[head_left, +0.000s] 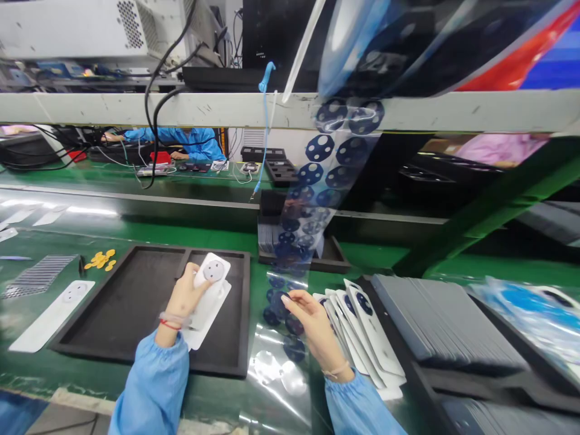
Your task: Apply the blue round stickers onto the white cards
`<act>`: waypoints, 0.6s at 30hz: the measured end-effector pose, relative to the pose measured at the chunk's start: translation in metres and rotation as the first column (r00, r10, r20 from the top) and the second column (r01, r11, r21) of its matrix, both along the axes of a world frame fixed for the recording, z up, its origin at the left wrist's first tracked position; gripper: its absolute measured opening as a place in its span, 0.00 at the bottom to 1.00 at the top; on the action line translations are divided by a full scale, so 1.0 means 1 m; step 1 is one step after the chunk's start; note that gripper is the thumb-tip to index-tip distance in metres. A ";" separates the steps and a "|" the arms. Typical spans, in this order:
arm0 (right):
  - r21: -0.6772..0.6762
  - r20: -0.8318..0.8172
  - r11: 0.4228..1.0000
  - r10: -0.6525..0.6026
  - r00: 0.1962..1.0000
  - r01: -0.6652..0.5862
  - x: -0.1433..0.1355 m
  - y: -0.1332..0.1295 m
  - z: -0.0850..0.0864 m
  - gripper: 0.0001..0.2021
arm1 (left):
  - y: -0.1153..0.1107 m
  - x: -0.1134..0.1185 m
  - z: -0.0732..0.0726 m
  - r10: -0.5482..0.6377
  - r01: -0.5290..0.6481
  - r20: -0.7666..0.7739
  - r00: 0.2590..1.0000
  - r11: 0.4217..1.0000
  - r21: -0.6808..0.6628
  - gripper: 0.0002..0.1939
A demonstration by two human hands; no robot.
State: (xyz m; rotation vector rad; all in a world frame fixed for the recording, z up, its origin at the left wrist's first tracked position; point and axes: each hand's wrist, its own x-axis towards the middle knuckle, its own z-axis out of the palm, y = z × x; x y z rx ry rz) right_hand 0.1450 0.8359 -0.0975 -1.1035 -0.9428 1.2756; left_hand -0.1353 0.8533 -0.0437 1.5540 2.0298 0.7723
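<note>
My left hand (185, 295) is closed on a white panel (223, 264) with rounded corners and a round disc with small holes near its top. Another white panel (209, 321) lies beneath it, over the right compartment of a black tray (247, 314). My right hand (315, 329) pinches at a dark round sticker (280, 306) on a clear film strip (272, 386). Whether the sticker is off the film is unclear. The strip hangs from the shelf with rows of dark dotted discs. White panels with dark discs (369, 332) lean in a row beside my right hand.
A single white panel (52, 317) lies left of the tray, near yellow round pieces (102, 258) and a striped sheet (40, 275). Grey sheets (446, 320) stand packed in a black tray at right. A shelf beam (217, 112) crosses overhead; a co-worker's blue sleeve (199, 144) shows behind.
</note>
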 end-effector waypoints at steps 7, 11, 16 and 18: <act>0.033 -0.069 0.995 -0.087 0.994 0.089 -0.001 -0.007 0.006 0.18 | -0.022 0.074 -0.015 -0.159 0.199 0.774 0.613 0.979 0.043 0.28; 0.052 -0.004 0.996 -0.066 0.998 0.066 -0.002 -0.011 0.003 0.16 | -0.036 0.114 -0.036 -0.212 0.367 0.822 0.529 0.930 0.003 0.27; 0.067 0.125 0.995 -0.077 0.989 0.069 -0.003 -0.013 -0.004 0.15 | -0.043 0.119 -0.040 -0.302 0.494 0.831 0.467 0.869 0.039 0.25; 0.079 0.158 0.993 -0.098 0.983 0.086 -0.003 -0.014 -0.003 0.15 | -0.044 0.117 -0.039 -0.333 0.515 0.816 0.472 0.856 0.052 0.25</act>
